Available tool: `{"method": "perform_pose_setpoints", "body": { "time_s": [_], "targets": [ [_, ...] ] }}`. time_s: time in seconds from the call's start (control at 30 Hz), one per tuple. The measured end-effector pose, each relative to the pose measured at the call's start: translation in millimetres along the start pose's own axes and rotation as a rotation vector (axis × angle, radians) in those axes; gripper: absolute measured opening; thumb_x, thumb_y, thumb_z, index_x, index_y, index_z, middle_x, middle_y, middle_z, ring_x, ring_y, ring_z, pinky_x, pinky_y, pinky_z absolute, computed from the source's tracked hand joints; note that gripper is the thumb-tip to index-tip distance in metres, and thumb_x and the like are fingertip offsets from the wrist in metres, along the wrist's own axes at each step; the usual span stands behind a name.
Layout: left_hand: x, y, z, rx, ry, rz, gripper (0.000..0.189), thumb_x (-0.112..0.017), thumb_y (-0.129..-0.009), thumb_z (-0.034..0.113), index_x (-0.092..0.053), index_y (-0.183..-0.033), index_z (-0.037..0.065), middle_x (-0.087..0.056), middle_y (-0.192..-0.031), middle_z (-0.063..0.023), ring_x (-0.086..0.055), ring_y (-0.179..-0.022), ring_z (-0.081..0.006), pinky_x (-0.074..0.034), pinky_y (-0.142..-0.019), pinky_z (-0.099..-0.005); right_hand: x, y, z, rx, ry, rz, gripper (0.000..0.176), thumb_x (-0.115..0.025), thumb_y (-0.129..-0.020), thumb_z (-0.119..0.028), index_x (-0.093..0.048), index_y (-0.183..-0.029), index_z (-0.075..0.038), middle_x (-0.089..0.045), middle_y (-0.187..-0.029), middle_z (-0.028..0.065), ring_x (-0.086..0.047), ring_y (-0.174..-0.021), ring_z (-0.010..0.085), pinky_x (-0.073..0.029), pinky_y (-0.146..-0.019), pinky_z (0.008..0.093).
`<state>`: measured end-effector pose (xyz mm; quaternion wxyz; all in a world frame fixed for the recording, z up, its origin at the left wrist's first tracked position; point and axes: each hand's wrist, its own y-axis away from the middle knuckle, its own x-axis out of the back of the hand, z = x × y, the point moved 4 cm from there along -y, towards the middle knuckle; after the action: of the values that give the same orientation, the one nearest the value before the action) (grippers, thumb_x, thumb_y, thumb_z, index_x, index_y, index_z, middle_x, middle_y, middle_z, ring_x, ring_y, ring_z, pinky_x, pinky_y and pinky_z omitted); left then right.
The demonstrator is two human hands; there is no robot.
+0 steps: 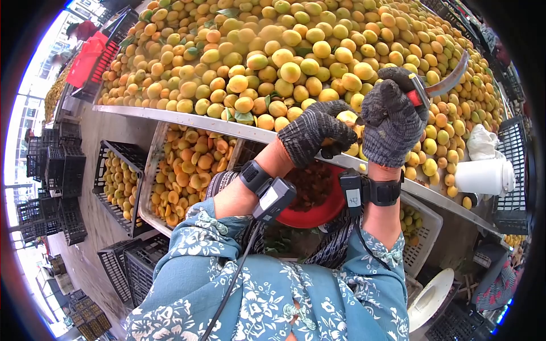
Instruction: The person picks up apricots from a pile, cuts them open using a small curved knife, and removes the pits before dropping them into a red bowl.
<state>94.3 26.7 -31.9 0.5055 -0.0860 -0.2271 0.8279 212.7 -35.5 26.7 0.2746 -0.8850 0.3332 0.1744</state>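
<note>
Head view: gloved hands close together at the counter's metal edge (187, 120), curved knife turned outward.
The right hand (392, 122), fingers closed, grips the red-handled knife with a curved metal blade (452, 81); the left hand's (313, 133) fingers curl inward, their hold impossible to tell. Round yellow-orange fruits (290, 72) lie heaped beyond, a red round basin (293, 218) below. This looks like close two-handed handling of fruit; any blade work would call for a steady left grip, fingertips clear.
</note>
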Motion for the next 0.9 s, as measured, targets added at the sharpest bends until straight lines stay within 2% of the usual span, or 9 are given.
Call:
{"method": "perform_pose_setpoints", "body": {
  "time_s": [0.1,0.27,0.33,0.4,0.47,0.53,0.57,0.73,0.9],
  "targets": [
    [1.0,-0.4,-4.3,0.075,0.043,0.011,0.023,-0.070,-0.077,0.015,-0.058,-0.093,0.003,-0.055,-0.065,-0.0009,-0.051,-0.048,-0.0076,-0.038,-0.040,-0.0212,-2.4,0.8,5.1,-0.104,-0.092,-0.027,0.018,-0.073,-0.077,-0.004,-0.068,-0.093,-0.001,-0.062,-0.078,0.0004,-0.055,-0.064,0.0075,-0.040,-0.051,0.0189],
    [5.8,-3.1,14.4,0.048,-0.085,-0.007,0.023,-0.070,-0.076,0.014,-0.059,-0.094,0.004,-0.057,-0.065,-0.0015,-0.053,-0.050,-0.0086,-0.041,-0.041,-0.0216,-19.6,13.7,1.9,0.179,0.390,-0.162,0.018,-0.060,-0.080,0.002,-0.066,-0.098,0.002,-0.067,-0.087,0.0062,-0.065,-0.077,0.0136,-0.054,-0.067,0.0259],
    [5.4,-2.5,9.0,0.472,0.161,-0.014,0.022,-0.070,-0.077,0.014,-0.059,-0.094,0.004,-0.058,-0.066,-0.0022,-0.055,-0.051,-0.0092,-0.043,-0.042,-0.0219,-18.6,14.7,4.6,0.161,0.358,-0.147,0.022,-0.055,-0.080,0.004,-0.065,-0.099,0.004,-0.068,-0.090,0.0079,-0.067,-0.082,0.0157,-0.055,-0.072,0.0281],
    [4.6,-2.8,7.4,0.521,0.195,0.010,0.022,-0.069,-0.077,0.014,-0.060,-0.094,0.004,-0.058,-0.066,-0.0021,-0.055,-0.051,-0.0091,-0.043,-0.042,-0.0217,-15.8,13.8,6.6,0.098,0.327,-0.064,0.019,-0.057,-0.081,0.003,-0.065,-0.099,0.004,-0.068,-0.089,0.0077,-0.066,-0.079,0.0153,-0.055,-0.074,0.0286],
    [7.2,-0.2,0.5,0.570,0.229,0.032,0.022,-0.069,-0.077,0.013,-0.060,-0.095,0.005,-0.058,-0.065,-0.0021,-0.055,-0.051,-0.0090,-0.043,-0.042,-0.0215,-13.9,6.1,6.8,0.296,0.377,-0.062,0.014,-0.062,-0.082,0.000,-0.066,-0.095,0.002,-0.066,-0.080,0.0059,-0.062,-0.065,0.0127,-0.053,-0.059,0.0264],
    [10.7,2.4,12.5,-0.087,-0.274,-0.078,0.023,-0.069,-0.062,-0.003,-0.067,-0.083,0.006,-0.061,-0.096,-0.0159,-0.061,-0.083,-0.0322,-0.050,-0.068,-0.0347,2.8,-2.9,10.1,-0.067,-0.182,-0.014,0.010,-0.067,-0.083,-0.007,-0.066,-0.092,-0.001,-0.059,-0.065,0.0022,-0.051,-0.049,0.0099,-0.040,-0.043,0.0243],
    [10.9,3.2,14.8,-0.086,-0.273,-0.079,0.023,-0.069,-0.062,-0.003,-0.067,-0.083,0.006,-0.061,-0.096,-0.0159,-0.061,-0.083,-0.0322,-0.050,-0.068,-0.0347,4.2,-7.0,9.3,-0.072,-0.312,-0.011,0.013,-0.067,-0.085,-0.013,-0.064,-0.091,-0.003,-0.049,-0.055,-0.0003,-0.040,-0.040,0.0086,-0.028,-0.038,0.0242],
    [12.1,1.0,4.9,0.395,0.023,-0.078,0.029,-0.071,-0.058,-0.003,-0.068,-0.085,0.008,-0.060,-0.098,-0.0147,-0.060,-0.086,-0.0339,-0.049,-0.074,-0.0385,10.0,-4.9,8.4,-0.068,-0.303,0.009,0.015,-0.067,-0.085,-0.014,-0.062,-0.093,-0.002,-0.046,-0.054,-0.0004,-0.039,-0.041,0.0085,-0.030,-0.038,0.0242],
    [12.1,-1.7,6.9,0.345,0.003,-0.110,0.028,-0.071,-0.058,-0.003,-0.067,-0.083,0.008,-0.060,-0.098,-0.0140,-0.059,-0.084,-0.0351,-0.049,-0.074,-0.0394,12.2,-1.5,10.0,0.286,0.335,0.011,0.020,-0.071,-0.082,-0.013,-0.064,-0.097,-0.001,-0.054,-0.062,0.0003,-0.045,-0.044,0.0077,-0.034,-0.041,0.0218]
  ]
}}
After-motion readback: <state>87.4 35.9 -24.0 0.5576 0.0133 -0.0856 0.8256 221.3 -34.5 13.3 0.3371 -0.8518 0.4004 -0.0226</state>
